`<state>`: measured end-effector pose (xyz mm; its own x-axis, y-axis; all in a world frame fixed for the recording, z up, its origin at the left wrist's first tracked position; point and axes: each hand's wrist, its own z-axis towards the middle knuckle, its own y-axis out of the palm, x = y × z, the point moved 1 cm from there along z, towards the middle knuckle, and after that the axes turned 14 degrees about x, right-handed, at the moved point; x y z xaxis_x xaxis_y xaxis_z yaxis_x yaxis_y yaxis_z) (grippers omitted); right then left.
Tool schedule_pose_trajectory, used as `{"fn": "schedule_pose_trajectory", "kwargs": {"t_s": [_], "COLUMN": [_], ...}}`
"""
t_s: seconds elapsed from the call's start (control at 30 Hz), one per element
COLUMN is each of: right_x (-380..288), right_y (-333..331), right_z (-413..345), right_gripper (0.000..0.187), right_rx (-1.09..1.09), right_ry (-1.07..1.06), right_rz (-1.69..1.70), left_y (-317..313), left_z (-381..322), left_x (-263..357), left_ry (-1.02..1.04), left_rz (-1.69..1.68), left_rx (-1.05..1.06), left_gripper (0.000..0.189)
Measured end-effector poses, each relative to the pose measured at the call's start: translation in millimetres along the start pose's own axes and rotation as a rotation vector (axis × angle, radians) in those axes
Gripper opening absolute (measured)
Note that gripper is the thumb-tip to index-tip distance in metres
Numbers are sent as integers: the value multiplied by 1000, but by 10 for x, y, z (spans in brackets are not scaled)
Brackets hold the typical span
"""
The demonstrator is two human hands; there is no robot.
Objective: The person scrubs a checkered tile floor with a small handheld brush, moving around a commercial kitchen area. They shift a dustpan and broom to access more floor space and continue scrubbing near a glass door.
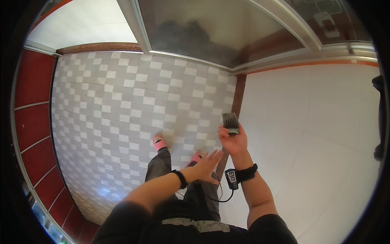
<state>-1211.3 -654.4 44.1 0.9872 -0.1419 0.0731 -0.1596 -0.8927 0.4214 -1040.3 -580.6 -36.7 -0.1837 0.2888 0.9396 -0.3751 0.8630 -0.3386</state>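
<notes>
My right hand (234, 140) is raised with a bristled brush (231, 122) in its fingers. The brush has dark bristles pointing away from me and a green base near my palm. To the left and lower, my left hand (208, 167) is spread with its fingers apart and holds nothing. A black strap with a small device (232, 179) bearing a printed code sits on my right wrist, and a cable runs from it. A black band (180, 179) is around my left wrist.
My feet in pink slippers (159, 142) stand on a checkered tile floor (122, 100). A brown strip (239, 94) separates it from plain pale tiles (304, 122). Metal-framed glass panels (213, 33) stand ahead; red cabinet fronts (35, 79) line the left side.
</notes>
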Motion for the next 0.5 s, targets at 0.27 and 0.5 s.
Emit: {"fn": "schedule_pose_trajectory", "kwargs": {"t_s": [0.27, 0.5], "right_x": [-44, -1216], "right_y": [1217, 1483], "right_z": [-63, 650], "right_gripper": [41, 36], "right_rx": [-53, -45], "right_ry": [151, -53], "right_rz": [105, -24], "left_y": [165, -717], "left_z": [400, 111], "left_x": [298, 194], "left_ry": [-84, -585], "left_rz": [-491, -825], "left_rx": [-811, -595], "left_gripper": [59, 50]}}
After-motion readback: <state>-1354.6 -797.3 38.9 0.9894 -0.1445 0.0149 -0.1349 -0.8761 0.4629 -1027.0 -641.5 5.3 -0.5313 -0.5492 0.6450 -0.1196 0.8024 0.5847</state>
